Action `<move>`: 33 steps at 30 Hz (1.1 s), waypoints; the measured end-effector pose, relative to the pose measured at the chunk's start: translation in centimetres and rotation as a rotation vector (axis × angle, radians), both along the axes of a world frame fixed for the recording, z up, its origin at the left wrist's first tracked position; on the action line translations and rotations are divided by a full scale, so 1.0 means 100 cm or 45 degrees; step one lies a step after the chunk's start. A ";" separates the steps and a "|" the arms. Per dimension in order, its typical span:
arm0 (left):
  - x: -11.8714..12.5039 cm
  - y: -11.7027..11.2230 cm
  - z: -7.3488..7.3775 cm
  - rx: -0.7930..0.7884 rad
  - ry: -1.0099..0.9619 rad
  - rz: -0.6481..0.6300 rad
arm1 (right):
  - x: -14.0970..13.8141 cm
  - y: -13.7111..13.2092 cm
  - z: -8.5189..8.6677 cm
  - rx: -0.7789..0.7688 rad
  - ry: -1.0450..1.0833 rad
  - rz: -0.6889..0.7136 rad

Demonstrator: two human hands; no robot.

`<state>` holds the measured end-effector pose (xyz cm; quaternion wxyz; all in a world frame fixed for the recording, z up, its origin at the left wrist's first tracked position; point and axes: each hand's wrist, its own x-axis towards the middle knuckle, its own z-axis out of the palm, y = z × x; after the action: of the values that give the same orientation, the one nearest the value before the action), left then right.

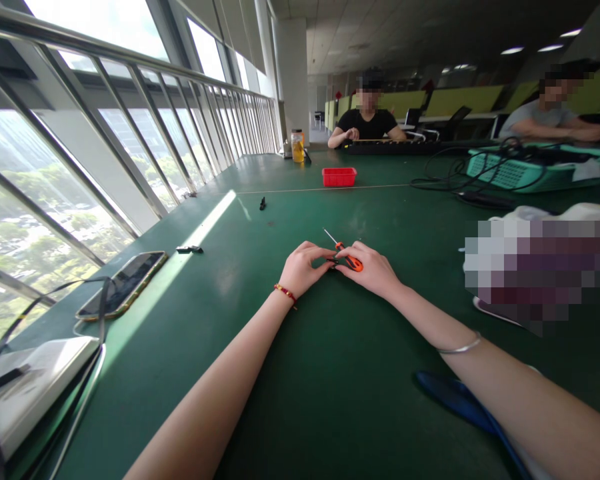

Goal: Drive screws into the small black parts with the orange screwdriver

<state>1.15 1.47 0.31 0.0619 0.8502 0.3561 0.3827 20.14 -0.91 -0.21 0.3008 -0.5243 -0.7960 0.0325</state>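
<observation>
The orange-and-black screwdriver (339, 247) is clasped in the right hand (373, 268), its long axis slanting from near right to far left, pointing far left above the green table (320, 387); just to its left, the left hand (301, 268) pinches a small dark piece (332, 262) between thumb and fingers

I'd call this an open-plan office with a bench for small handwork. Far beyond the fingers (321, 253), off to the right, run yellow-green cubicle partitions (460, 101), an office chair (457, 123) near them and ceiling lights (512, 51) overhead. Left of the fingers, tall windows (95, 27) rise behind a metal railing (145, 65). The workshop side shows in the green-topped table (300, 373) beneath them and the screwdriver (355, 263) in their grip.
</observation>
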 end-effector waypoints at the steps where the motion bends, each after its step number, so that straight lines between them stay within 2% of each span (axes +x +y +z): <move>1: 0.000 0.000 0.000 0.000 -0.009 0.000 | 0.000 0.000 0.000 0.017 0.021 0.000; 16: 0.001 -0.001 0.001 0.101 0.091 0.048 | 0.000 0.000 -0.001 0.065 0.165 0.115; 21: -0.001 -0.005 0.001 0.038 0.055 0.019 | 0.005 0.003 0.001 0.135 0.408 -0.048; 25: -0.001 -0.009 0.000 -0.039 0.162 -0.053 | 0.010 0.006 0.002 0.137 0.548 -0.141; 29: -0.001 -0.009 -0.002 -0.095 0.257 -0.055 | 0.011 0.008 0.001 0.085 0.535 -0.160; 33: -0.001 -0.007 -0.004 -0.144 0.220 -0.025 | 0.011 0.010 -0.003 0.026 0.459 -0.157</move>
<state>1.09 0.76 -0.06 0.0826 0.8787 0.3727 0.2867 21.22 0.08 -0.55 0.4453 -0.5547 -0.6959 0.0992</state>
